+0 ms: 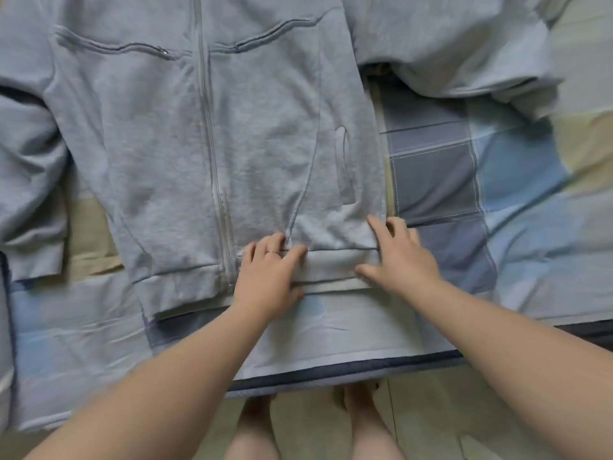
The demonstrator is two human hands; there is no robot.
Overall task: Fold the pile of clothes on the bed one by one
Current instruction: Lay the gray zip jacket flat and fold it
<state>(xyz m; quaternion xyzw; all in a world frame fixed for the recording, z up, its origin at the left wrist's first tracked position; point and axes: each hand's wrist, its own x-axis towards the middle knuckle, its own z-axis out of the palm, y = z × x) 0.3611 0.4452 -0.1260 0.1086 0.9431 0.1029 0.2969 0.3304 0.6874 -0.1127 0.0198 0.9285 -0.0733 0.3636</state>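
Observation:
A light grey zip-up jacket [212, 134] lies spread front-up on the bed, its zip running down the middle and its hem band toward me. Its left sleeve [30, 180] is bunched along the left side, and the right sleeve [457, 51] stretches off to the upper right. My left hand [270, 278], wearing a ring, presses flat on the hem band just right of the zip. My right hand [399, 257] lies on the hem's right corner with its fingers spread. Neither hand is curled round the cloth.
A checked sheet [464, 180] in blue, grey and beige covers the bed. The bed's front edge [331, 376] runs across below my forearms. Beyond it are a pale floor and my bare feet [360, 398].

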